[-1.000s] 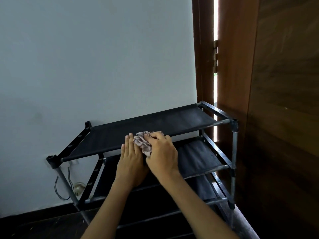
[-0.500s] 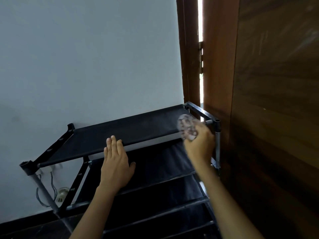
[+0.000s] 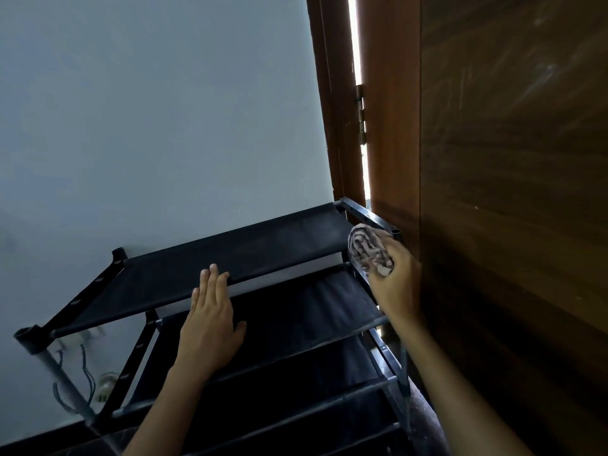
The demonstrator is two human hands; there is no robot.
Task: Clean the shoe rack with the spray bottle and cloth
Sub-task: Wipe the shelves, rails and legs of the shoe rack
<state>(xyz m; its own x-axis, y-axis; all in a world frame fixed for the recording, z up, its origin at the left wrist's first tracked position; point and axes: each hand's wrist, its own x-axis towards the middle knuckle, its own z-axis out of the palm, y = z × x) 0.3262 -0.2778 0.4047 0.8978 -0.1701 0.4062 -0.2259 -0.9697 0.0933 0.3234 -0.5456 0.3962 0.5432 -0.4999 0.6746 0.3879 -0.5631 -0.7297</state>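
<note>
A black shoe rack [image 3: 250, 255] with fabric shelves and metal tubes stands against the pale wall. My right hand [image 3: 398, 284] grips a crumpled pink-grey patterned cloth [image 3: 370, 250] at the right end of the top shelf, beside the front right corner post. With straight fingers, my left hand [image 3: 210, 324] lies flat and its fingertips touch the front bar of the top shelf near the middle. No spray bottle is in view.
A brown wooden door [image 3: 513, 192] stands close against the rack's right side, with a bright gap at its hinges [image 3: 361, 113]. Loose wires and a plug [image 3: 105, 390] hang by the wall behind the rack's left leg. The dark floor lies below.
My right hand has carried the cloth from the middle of the top shelf to its right end. My left hand stayed flat at the front bar. The view shifted right.
</note>
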